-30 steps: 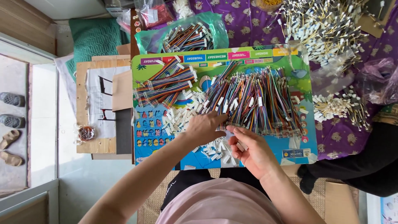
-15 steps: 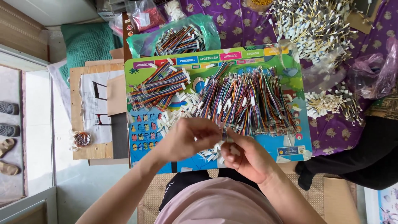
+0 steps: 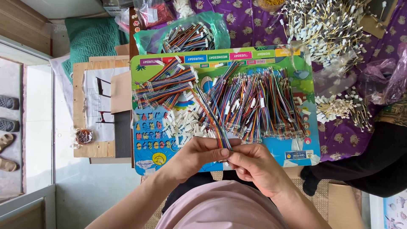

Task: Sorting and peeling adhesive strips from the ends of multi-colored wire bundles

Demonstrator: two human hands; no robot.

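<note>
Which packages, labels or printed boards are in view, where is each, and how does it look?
Printed board: under the wire piles, rectangular, green and blue, coloured label strips along its far edge.
Green bag: beyond the board, clear plastic, holding wires.
Red packet: top, clear wrap.
Paper sheet: left, white with black drawing.

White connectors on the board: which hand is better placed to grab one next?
Probably left. The left hand sits just below the white connectors, while the right hand lies further right, under the wire pile. Both hands pinch the ribbon wire, so one must let go.
</note>
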